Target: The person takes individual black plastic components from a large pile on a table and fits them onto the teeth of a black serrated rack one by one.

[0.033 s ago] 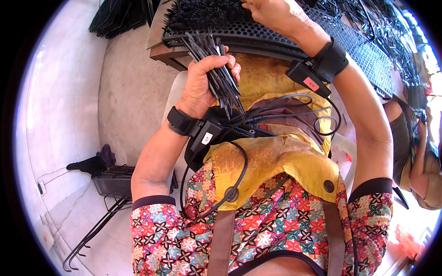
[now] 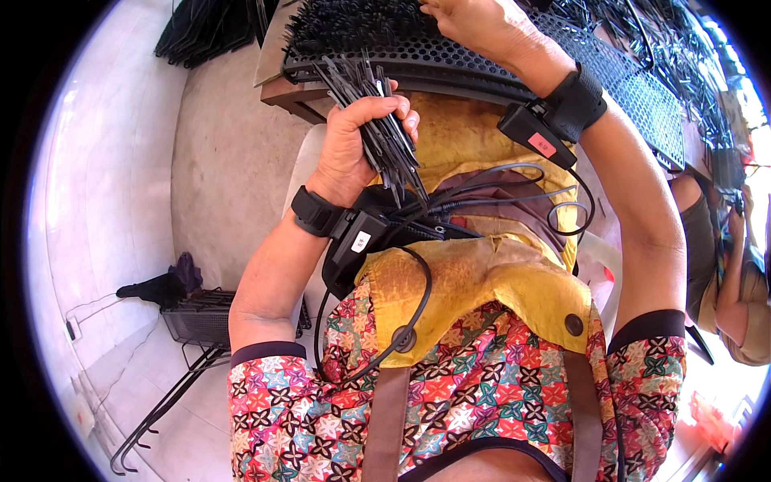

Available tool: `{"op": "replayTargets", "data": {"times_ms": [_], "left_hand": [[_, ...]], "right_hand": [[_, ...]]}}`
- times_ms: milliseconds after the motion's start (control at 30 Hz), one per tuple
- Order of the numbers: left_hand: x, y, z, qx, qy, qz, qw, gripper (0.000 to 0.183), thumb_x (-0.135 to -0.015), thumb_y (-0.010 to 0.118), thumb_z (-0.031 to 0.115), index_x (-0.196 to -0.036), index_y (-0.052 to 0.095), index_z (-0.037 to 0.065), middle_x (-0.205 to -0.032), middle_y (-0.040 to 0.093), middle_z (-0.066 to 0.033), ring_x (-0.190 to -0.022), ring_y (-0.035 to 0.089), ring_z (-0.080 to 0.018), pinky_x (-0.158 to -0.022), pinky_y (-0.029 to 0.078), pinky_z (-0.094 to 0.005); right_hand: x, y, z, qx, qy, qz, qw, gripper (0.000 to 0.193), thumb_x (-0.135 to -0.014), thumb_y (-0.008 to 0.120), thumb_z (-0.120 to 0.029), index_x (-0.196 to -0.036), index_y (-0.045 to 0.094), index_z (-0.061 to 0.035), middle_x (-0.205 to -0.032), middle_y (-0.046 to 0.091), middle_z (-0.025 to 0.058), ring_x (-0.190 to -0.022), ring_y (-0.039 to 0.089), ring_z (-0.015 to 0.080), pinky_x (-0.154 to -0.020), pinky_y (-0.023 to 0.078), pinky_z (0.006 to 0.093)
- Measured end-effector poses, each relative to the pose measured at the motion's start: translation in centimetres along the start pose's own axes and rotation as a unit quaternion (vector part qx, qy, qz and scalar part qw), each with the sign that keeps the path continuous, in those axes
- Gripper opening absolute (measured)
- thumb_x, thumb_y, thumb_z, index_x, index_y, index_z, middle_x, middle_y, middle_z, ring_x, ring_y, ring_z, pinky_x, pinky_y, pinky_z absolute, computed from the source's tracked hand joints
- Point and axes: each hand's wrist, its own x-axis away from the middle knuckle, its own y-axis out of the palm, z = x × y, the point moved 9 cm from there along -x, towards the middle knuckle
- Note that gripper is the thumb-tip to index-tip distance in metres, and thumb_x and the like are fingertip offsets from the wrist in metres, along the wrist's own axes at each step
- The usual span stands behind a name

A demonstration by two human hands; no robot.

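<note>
Strong light glares white along the right edge; the left wall (image 2: 104, 161) shines pale and bends toward the black, purple-fringed fisheye rim.

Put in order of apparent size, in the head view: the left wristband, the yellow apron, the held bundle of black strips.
1. Yellow apron
2. Bundle of black strips
3. Left wristband
</note>
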Motion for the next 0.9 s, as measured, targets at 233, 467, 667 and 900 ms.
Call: {"op": "replayTargets", "data": {"times_ms": [233,467,667,900], "left_hand": [[-0.1,0.1,0.1,0.008,0.008,0.003,1.0,0.033,-0.078,0.059,0.005,-0.107,0.046,0.0,-0.077,0.055,-0.0099,-0.073,0.055,-0.0226,-0.065,0.05,-0.034],[-0.1,0.0,-0.1,-0.005,0.001,-0.003,1.0,0.028,-0.079,0.058,0.007,-0.106,0.05,0.004,-0.079,0.054,-0.0084,-0.074,0.053,-0.0219,-0.069,0.049,-0.0354],[-0.2,0.0,-0.1,-0.001,0.001,-0.005,1.0,0.028,-0.079,0.059,0.007,-0.105,0.051,0.004,-0.079,0.054,-0.0083,-0.074,0.054,-0.0221,-0.069,0.05,-0.0359],[-0.3,0.2,-0.1,0.002,0.004,-0.015,1.0,0.027,-0.079,0.059,0.007,-0.105,0.052,0.004,-0.08,0.054,-0.0085,-0.074,0.054,-0.0222,-0.068,0.05,-0.0363]], "right_hand": [[-0.2,-1.0,-0.9,0.017,-0.047,0.004,0.999,0.009,-0.06,0.054,0.004,-0.06,0.046,0.0003,-0.061,0.05,0.0179,-0.064,0.055,0.0383,-0.058,0.044,0.0437],[-0.2,0.6,-1.0,-0.008,-0.045,-0.014,0.999,0.005,-0.061,0.055,0.001,-0.061,0.05,-0.0009,-0.063,0.054,0.0174,-0.067,0.057,0.038,-0.061,0.046,0.0439],[-0.1,0.7,1.4,0.025,0.039,-0.002,0.999,0.011,-0.068,0.059,-0.004,-0.061,0.051,-0.0001,-0.06,0.053,0.0195,-0.063,0.057,0.0388,-0.057,0.045,0.0445],[-0.2,0.5,2.2,0.024,0.068,-0.006,0.997,0.019,-0.071,0.064,-0.01,-0.061,0.051,0.0002,-0.06,0.052,0.0214,-0.063,0.056,0.0403,-0.054,0.043,0.0457]]}}
